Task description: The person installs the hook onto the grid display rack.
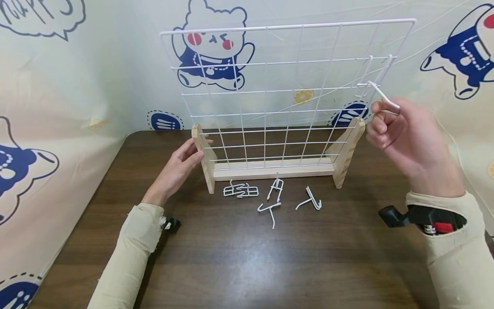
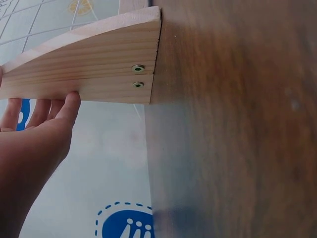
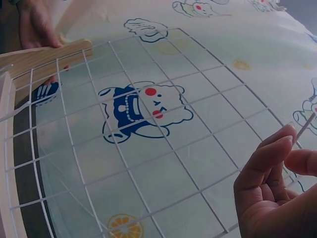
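Observation:
A white wire grid panel (image 1: 270, 86) stands upright in a pale wooden stand (image 1: 270, 168) on a dark brown table (image 1: 251, 257). My left hand (image 1: 193, 152) holds the stand's left side piece (image 2: 99, 64), thumb on its near edge and fingers behind it. My right hand (image 1: 382, 118) pinches a white wire hook (image 1: 380, 92) at the grid's right edge, its upper end at the second horizontal wire. In the right wrist view the hook's tip (image 3: 303, 129) sticks out past my fingers (image 3: 270, 158).
Several loose white hooks lie on the table in front of the stand: a cluster (image 1: 241, 190), a middle pair (image 1: 275, 189) and one on the right (image 1: 310, 201). A cartoon-print cloth (image 1: 58, 107) covers the wall behind and to the left.

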`<state>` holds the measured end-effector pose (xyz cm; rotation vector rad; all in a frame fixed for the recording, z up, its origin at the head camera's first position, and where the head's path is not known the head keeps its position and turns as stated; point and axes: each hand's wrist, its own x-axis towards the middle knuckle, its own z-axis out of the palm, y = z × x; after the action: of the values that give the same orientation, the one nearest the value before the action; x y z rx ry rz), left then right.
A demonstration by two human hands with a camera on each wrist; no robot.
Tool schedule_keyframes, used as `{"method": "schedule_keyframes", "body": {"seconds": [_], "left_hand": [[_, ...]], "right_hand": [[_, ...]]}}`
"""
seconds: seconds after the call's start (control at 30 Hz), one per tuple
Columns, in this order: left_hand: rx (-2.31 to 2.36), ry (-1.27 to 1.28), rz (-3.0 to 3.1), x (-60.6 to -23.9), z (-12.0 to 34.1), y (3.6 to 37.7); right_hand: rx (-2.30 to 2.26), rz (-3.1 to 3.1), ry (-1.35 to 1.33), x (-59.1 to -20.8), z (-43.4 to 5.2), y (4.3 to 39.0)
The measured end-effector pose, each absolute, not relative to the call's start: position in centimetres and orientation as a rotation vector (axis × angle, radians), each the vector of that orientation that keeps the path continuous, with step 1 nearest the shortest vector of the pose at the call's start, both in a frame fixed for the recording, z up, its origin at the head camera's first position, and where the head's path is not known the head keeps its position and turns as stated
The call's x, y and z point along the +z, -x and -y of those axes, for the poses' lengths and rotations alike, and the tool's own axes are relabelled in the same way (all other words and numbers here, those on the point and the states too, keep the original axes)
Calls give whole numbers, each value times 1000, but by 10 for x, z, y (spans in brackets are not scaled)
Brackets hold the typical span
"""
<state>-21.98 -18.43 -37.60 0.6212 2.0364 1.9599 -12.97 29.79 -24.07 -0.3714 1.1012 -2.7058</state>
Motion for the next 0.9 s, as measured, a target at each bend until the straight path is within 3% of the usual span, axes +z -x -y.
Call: {"method": "schedule_keyframes", "body": {"seconds": [0.5,0.9], "left_hand": [[1973,-618,-2024,-378,185,221],[1973,-612,-2012,-377,184,220]], "right_hand": [[-2560,-1457,554,-258,-290,116],[-2466,-1628,547,-266,-284,103]]}}
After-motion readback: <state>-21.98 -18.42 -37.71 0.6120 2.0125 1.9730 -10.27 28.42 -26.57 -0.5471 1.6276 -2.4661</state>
